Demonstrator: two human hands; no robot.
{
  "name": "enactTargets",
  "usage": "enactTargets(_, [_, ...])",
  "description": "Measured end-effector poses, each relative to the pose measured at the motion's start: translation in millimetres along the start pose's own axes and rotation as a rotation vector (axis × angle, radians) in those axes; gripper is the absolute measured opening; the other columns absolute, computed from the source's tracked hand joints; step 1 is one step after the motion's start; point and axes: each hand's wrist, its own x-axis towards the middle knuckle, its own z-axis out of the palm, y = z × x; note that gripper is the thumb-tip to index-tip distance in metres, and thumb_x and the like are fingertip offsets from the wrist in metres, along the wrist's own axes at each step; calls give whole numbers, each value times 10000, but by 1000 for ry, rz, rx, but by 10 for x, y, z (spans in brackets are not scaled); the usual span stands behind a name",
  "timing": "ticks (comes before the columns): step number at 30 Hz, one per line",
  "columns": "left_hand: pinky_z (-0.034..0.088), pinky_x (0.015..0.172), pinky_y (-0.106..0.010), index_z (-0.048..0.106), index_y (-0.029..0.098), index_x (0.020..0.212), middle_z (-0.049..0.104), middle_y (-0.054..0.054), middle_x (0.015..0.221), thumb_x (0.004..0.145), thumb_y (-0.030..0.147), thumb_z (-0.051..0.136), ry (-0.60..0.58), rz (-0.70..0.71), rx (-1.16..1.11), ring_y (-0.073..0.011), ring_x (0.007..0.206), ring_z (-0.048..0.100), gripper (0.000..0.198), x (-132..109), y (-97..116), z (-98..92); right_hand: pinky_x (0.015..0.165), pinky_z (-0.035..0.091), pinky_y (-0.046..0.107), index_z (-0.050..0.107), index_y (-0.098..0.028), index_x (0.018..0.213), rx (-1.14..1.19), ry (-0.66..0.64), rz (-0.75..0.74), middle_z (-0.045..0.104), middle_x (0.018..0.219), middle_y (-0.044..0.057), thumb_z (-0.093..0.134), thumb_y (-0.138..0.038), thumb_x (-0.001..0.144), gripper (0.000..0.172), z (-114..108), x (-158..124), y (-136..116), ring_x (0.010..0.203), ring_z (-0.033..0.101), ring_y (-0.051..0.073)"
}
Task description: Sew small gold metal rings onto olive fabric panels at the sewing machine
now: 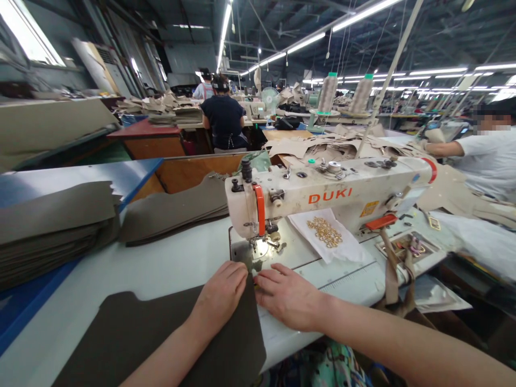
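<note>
A dark olive-grey panel [161, 322], flat and sheet-like, lies on the machine table, with its upper corner near the presser foot. My left hand [221, 293] is closed on that corner, its fingers pressed together and the thumb hidden. Just right of the panel's edge is my right hand [286, 295], fingers bent inward with the tips at the edge. A small yellowish bit shows by those fingertips, too small to name. Beyond both hands stands a white sewing machine [330, 188], its lamp lighting the needle plate [264, 250].
Gold rings [324, 231] lie on a white plastic bag [350, 250] beneath the machine arm. Stacked dark panels [52, 226] and another pile [177, 209] sit to the left. Straps [391, 269] hang at the right. A person [492, 156] works at the far right.
</note>
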Motion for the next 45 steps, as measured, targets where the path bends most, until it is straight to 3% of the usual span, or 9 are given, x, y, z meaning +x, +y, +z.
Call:
enactTargets(3, [506,695,-315,568,178,771,620,-36,756,907,132,362,-13,3,14,-176,727,563,250,-4,5,-5,886,407,340,586,-169,809,76,121,59,629,976,76,506,-247,891,138,138,76,-37,974,523,196])
enactTargets(6, [509,699,-322,569,177,750,619,-36,747,907,121,353,-4,22,29,-178,724,560,273,1,24,-17,858,427,308,577,-164,828,141,181,76,644,939,65,494,-204,897,115,207,100,-63,940,539,177])
enactTargets(12, [509,713,-325,576,173,750,623,-43,760,896,94,375,4,54,51,-185,742,567,260,-7,47,-19,857,431,288,592,-153,875,147,126,25,655,1008,53,499,-188,916,108,204,94,-80,970,551,168])
enactTargets(21, [512,723,-325,574,171,744,620,-44,758,926,129,337,17,72,61,-178,739,562,302,-11,42,-8,866,442,295,614,-152,905,167,154,48,662,1022,62,495,-188,918,126,239,82,-84,996,557,170])
enactTargets(32, [505,678,-318,574,185,729,615,-36,739,909,123,352,-5,10,21,-177,711,555,293,22,67,-20,887,437,290,607,-146,946,184,127,54,660,1008,65,491,-189,919,126,247,95,-78,991,549,162])
enactTargets(38, [522,731,-330,589,172,800,642,-52,806,915,138,355,10,-5,-1,-183,767,586,263,-29,57,-9,887,442,318,598,-132,974,147,163,122,632,1090,90,487,-189,903,143,203,123,-30,979,557,190])
enactTargets(45, [541,737,-324,609,186,833,667,-46,832,894,119,371,8,-26,-10,-179,793,607,254,-37,72,-33,899,437,327,584,-135,977,142,133,101,638,1018,91,489,-172,904,126,218,157,1,990,551,190])
